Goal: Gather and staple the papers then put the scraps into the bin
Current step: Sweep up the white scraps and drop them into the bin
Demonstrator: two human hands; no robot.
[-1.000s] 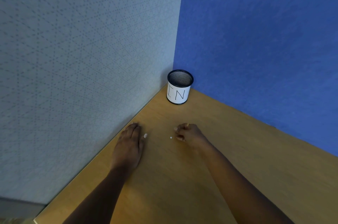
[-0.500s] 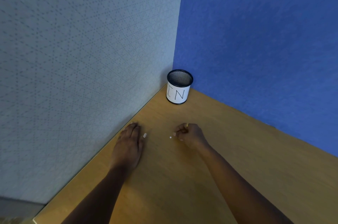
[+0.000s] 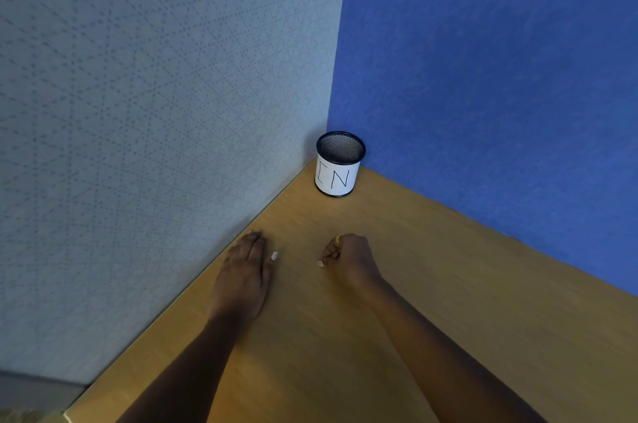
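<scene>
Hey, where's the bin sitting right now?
In the head view the mesh bin stands upright in the far corner of the desk, where the grey panel meets the blue wall, ahead of the right hand.

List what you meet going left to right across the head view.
grey wall → left hand → right hand → blue wall. Bin omitted: it sits directly beyond the right hand.

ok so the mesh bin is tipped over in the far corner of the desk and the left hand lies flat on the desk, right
Not tipped over: the head view shows the mesh bin standing upright, mouth up, in the far corner of the desk. The left hand does lie flat on the desk.
</scene>
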